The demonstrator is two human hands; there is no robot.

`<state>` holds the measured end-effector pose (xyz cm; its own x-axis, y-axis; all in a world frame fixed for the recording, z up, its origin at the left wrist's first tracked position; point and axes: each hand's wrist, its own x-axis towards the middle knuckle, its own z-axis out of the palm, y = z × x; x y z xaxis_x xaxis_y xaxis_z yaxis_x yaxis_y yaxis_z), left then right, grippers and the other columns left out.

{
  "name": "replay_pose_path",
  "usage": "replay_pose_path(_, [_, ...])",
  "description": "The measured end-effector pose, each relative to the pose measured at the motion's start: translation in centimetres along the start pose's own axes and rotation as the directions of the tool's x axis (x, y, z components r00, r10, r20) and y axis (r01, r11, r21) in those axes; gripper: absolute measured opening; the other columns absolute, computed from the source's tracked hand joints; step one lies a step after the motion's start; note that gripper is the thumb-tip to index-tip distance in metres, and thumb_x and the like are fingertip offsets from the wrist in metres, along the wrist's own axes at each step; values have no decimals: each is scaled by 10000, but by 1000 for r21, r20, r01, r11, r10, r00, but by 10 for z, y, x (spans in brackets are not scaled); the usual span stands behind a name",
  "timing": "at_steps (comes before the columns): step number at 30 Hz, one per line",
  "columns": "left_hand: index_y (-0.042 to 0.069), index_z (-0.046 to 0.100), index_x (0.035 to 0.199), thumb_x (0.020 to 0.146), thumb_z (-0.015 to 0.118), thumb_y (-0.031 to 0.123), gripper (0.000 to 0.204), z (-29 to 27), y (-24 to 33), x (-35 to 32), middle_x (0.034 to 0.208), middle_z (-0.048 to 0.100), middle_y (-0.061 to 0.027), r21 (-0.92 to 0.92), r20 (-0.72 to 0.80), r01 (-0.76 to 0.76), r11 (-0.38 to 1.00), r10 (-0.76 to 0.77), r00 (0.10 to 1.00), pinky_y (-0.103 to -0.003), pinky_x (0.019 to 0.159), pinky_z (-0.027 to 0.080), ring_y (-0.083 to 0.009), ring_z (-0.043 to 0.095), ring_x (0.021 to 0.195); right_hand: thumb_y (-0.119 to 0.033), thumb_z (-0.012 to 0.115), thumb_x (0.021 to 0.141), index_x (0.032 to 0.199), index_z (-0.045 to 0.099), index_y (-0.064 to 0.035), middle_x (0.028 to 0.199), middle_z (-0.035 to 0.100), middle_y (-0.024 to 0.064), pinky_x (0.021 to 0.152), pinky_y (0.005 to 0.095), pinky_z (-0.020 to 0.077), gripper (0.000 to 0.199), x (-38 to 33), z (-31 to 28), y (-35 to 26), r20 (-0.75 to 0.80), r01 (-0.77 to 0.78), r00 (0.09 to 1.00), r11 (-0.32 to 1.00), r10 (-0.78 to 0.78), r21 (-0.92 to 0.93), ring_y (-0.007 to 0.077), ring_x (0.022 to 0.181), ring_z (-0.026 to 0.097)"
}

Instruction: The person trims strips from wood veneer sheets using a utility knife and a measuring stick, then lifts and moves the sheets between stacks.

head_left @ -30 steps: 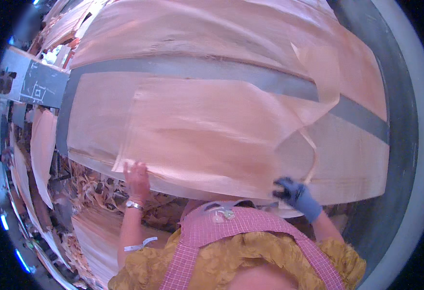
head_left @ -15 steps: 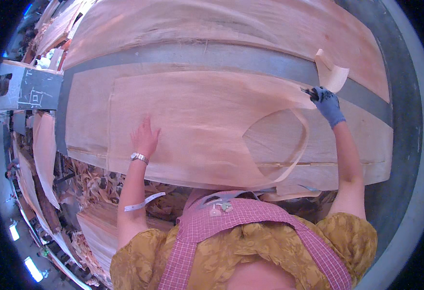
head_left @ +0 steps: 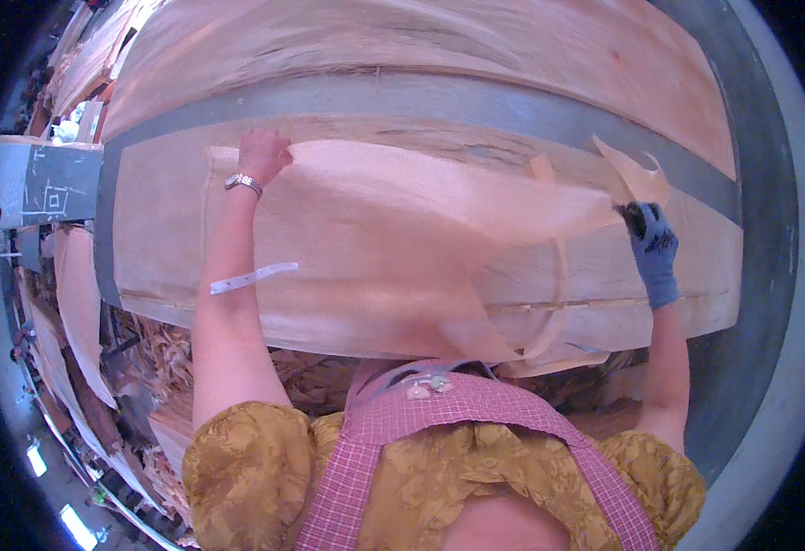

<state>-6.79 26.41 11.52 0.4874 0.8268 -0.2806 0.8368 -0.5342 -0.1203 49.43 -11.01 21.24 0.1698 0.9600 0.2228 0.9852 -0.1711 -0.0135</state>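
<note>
While pinched at its far edge, veneer sheet (head_left: pixel 393 230) under left-hand fingers (head_left: pixel 269 147); right-hand fingers (head_left: pixel 639 219) at its corner

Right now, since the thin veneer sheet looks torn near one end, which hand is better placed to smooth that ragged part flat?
Probably the right hand: its blue glove grips the veneer sheet beside the curled, torn strips; the left hand holds the far corner.

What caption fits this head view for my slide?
Left hand and gloved right hand hold a thin veneer sheet over stacked veneer.

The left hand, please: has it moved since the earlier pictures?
Yes. The left hand has moved away from the body, up the veneer sheet, toward the grey band.
</note>
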Motion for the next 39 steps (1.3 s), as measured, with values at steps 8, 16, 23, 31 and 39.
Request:
replay_pose_path(8, [135,698,952,894,601,408,296,-117,-44,28,913,698,-105,120,-604,75,990,13,797,-442,838,467,-288,647,870,-88,586,918,1096,645,-45,1132,659,131,853,330,501,193,138,-18,76,-276,75,959,997,-70,6,253,992,648])
replay_pose_path(16, [139,661,1130,882,669,239,267,-253,-30,-79,1081,694,-74,183,-885,-20,983,174,431,-397,885,499,-276,643,1004,-19,504,944,1311,552,-6,1286,609,94,1035,314,413,371,133,-181,62,-542,153,840,970,-28,187,219,1173,568])
replay_pose_path(23, [96,590,1251,868,631,144,388,-158,49,-149,1255,623,-81,164,-700,-162,973,231,676,-440,1032,405,-276,557,1193,7,584,869,1267,589,-67,1182,621,156,880,395,509,405,-16,-146,98,-279,-74,960,939,-25,-336,325,1067,606])
replay_pose_path(31, [44,581,1218,874,533,66,348,-35,116,-171,1171,652,-128,-55,-576,-333,941,243,781,-454,1085,370,-292,586,1169,-73,639,791,1242,615,-144,1117,638,110,817,420,520,457,-141,-102,84,1,-69,997,926,75,-370,301,1013,609])
replay_pose_path(39, [99,554,1280,862,530,105,419,41,166,-213,1185,635,-106,-69,-394,-319,945,268,879,-447,1023,420,-293,584,1136,-169,700,786,1308,530,-133,1208,588,126,829,435,525,551,-218,-50,84,339,-209,898,949,282,-236,338,1042,601])
